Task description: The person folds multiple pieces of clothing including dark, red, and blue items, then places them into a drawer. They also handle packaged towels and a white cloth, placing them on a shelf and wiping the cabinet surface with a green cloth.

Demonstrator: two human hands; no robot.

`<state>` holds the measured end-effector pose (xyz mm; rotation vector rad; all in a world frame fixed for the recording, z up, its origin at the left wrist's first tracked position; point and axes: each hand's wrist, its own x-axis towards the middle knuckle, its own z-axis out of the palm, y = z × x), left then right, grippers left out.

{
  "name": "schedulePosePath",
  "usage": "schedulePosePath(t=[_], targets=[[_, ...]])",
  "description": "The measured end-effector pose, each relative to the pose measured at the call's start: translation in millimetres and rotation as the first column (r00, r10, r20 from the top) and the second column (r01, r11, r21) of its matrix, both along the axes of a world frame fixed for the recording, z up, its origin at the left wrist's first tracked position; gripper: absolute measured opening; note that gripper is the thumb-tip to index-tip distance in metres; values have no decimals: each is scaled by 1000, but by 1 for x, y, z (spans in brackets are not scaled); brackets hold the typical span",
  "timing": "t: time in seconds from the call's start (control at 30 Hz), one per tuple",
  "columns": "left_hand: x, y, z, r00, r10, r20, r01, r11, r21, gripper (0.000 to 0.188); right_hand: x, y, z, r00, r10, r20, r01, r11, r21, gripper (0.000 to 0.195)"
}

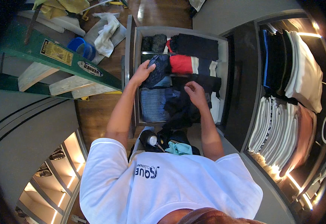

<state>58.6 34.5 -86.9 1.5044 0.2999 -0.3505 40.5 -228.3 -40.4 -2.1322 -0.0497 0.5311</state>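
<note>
My left hand [145, 71] grips a folded dark blue patterned cloth [158, 73] at the left side of an open drawer [225, 58]. Over black garments [182, 109] in the middle is my right hand [194, 91]; its thumb and fingertips are close together, and whether they pinch any fabric cannot be told. A rolled red, white and navy garment [181, 64] lies between the hands and the drawer's far part. Black folded clothes [198, 43] and a dark grey fuzzy item [158, 42] fill the far rows. Blue ribbed fabric [153, 103] sits at the near left.
A green stepladder [67, 56] stands at the left, with a blue bucket [81, 48] and a white cloth [107, 36] beyond it. Lit shelves at the right hold folded white clothes [278, 128]. A waist pouch with a teal cloth [179, 148] hangs before me.
</note>
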Motion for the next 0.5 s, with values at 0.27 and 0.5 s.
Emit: schedulePosePath(t=[0.27,0.5], targets=[[9,6,69,981,62,182,-34,988,-153,22,3,27,-7,998,56,-26,-53,994,95,20],[-36,-76,164,794,-474,382,47,673,738,15,-13,29,-19,791,182,-584,520,303,799,35]])
